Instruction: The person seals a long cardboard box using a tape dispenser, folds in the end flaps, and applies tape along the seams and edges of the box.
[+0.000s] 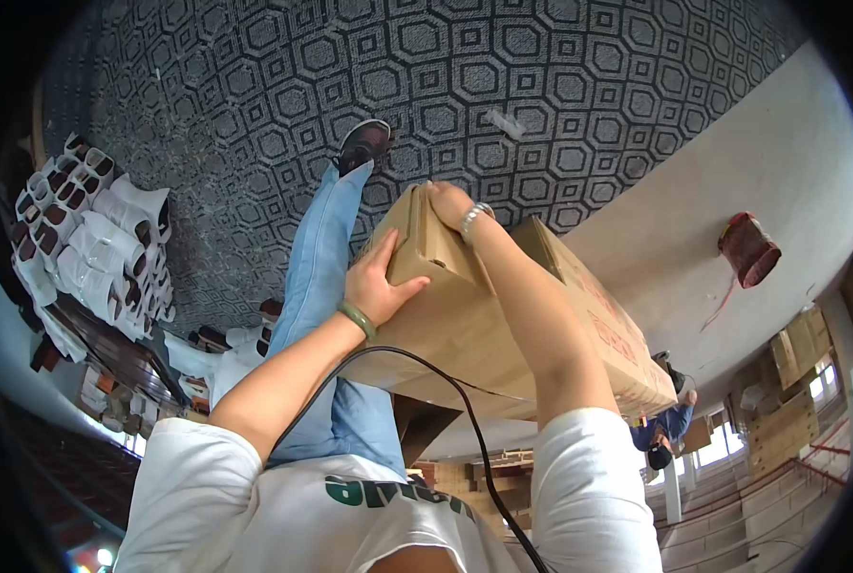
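A small brown cardboard box (426, 250) is held between my two hands, tilted over a larger carton (603, 329). My left hand (379, 286), with a green bangle at the wrist, grips the near left side of the small box, thumb spread from the fingers. At the box's far right end, my right hand (450, 205) is closed round the edge, a beaded bracelet on its wrist. A box flap seam shows between the hands. The undersides of the fingers are hidden.
White shoe-like items (92, 239) stand in rows at the left, by a dark rack (111, 344). Patterned floor (426, 76) lies ahead. A dark red object (749, 250) rests on the pale floor. A person (663, 435) is at the right. A black cable (479, 420) crosses my front.
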The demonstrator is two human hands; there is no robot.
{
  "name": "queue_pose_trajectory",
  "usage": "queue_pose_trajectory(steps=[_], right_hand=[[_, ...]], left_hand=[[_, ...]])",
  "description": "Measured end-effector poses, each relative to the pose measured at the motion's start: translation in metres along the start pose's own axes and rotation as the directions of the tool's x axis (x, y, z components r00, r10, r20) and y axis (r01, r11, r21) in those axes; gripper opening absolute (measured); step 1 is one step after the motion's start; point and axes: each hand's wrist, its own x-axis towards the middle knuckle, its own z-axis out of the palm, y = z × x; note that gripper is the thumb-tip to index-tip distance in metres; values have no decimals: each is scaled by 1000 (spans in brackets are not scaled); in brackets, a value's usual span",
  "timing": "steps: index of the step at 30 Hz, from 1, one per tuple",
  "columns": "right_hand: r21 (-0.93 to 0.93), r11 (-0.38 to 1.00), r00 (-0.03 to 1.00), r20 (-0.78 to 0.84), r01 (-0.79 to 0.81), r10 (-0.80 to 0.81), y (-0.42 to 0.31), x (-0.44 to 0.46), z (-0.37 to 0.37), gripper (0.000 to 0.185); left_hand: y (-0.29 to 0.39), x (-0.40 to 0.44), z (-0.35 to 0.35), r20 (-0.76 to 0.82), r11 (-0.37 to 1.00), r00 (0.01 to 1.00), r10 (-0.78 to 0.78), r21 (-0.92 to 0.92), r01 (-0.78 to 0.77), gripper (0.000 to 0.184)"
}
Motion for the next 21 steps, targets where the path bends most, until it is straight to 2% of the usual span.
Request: queue_pose_trajectory(steps=[4, 5, 9, 15, 21], right_hand=[[3, 928, 919, -139, 373, -369, 20, -85, 8, 47], [21, 929, 920, -152, 368, -361, 17, -103, 9, 47], [-210, 964, 943, -254, 165, -217, -13, -145, 7, 57], [-226, 951, 908, -314, 211, -276, -8, -139, 20, 66], [-248, 883, 880, -167, 399, -445, 2, -109, 10, 73]], left_hand=[[-5, -2, 2, -36, 985, 999, 30, 168, -23, 72], [-6, -6, 4, -18, 983, 999, 40, 178, -36, 72], [-10, -1, 6, -75, 984, 995, 66, 171, -53, 67], [-12, -3, 2, -43, 985, 995, 91, 152, -83, 64], [-16, 6, 8, -48, 977, 977, 208, -35, -210, 71]])
